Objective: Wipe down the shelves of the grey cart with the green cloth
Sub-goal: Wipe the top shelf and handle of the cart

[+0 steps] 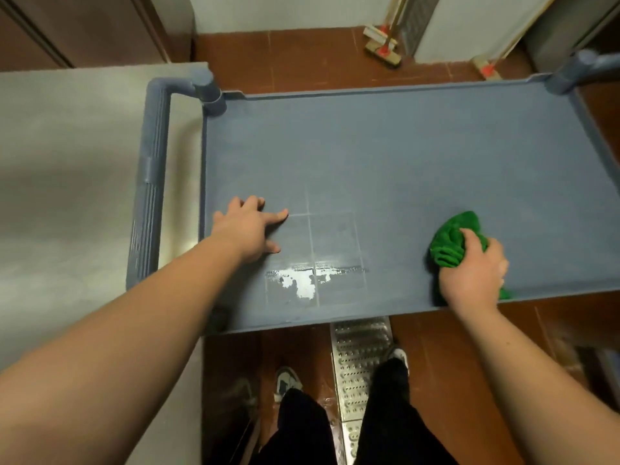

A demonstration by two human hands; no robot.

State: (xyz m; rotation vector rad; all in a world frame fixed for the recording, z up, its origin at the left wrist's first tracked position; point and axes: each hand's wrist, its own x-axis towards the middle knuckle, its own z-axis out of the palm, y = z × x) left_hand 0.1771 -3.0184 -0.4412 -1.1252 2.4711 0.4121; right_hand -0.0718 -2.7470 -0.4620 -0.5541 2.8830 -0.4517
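From the head camera, the grey cart's top shelf [402, 156] is a shallow tray with a low raised rim, and it carries only two hands and a cloth. The right hand [473, 276] presses down near the near right corner of the shelf, its fingers curled round the bunched green cloth [453, 243], which lies on the shelf surface just inside the near rim and spills out beyond the fingers toward the shelf's middle. The left hand [250, 229] rests on the shelf near its near left corner, fingers spread and straight, holding nothing. Between the hands, close to the near edge, a wet patch [302, 283] shines on faint square marks. The far half of the shelf is bare grey surface. The cart's ribbed handle [149, 182] runs along the left end, just beside a pale counter [67, 162]. Beyond the far rim, red-brown floor [302, 55] lies open up to the wall, where brooms [382, 45] lean. A metal drain grate [359, 357] runs under the near edge, between the person's shoes.
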